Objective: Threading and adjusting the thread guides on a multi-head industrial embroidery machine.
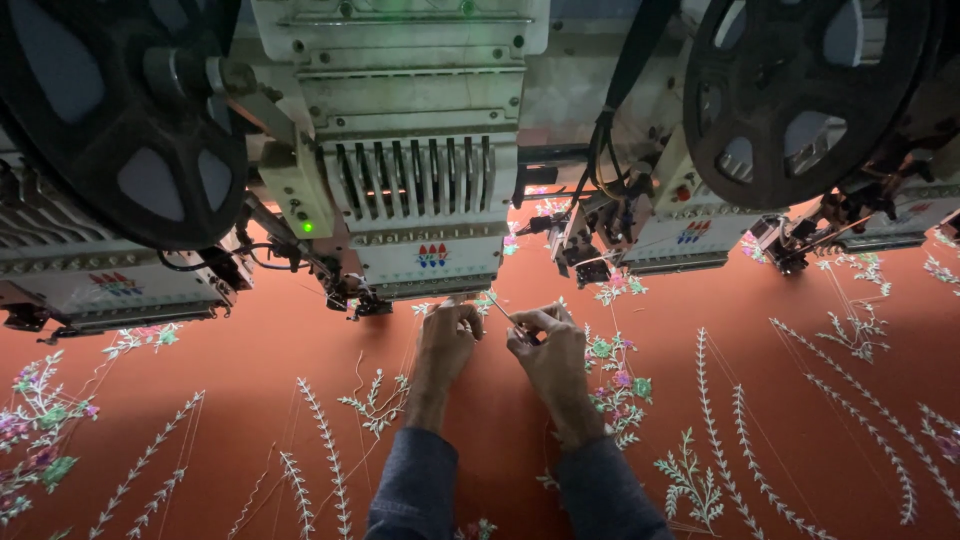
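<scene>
- Left hand (447,338): fingers curled, pinched on a fine thread (478,303) just below the embroidery head (418,190).
- Right hand (548,348): closed on a thin needle-like tool (503,311), which points to 10 o'clock toward the left hand.
- Both hands rest on orange cloth (250,350); floral stitching (615,385) lies at 3 o'clock of the right hand.

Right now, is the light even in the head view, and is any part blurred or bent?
Head view: dim overall; the orange fabric is lit best, while the black reels are nearly silhouettes. A green lamp glares. The left hand and right hand are slightly soft, and wide-angle distortion curves the edges.
</scene>
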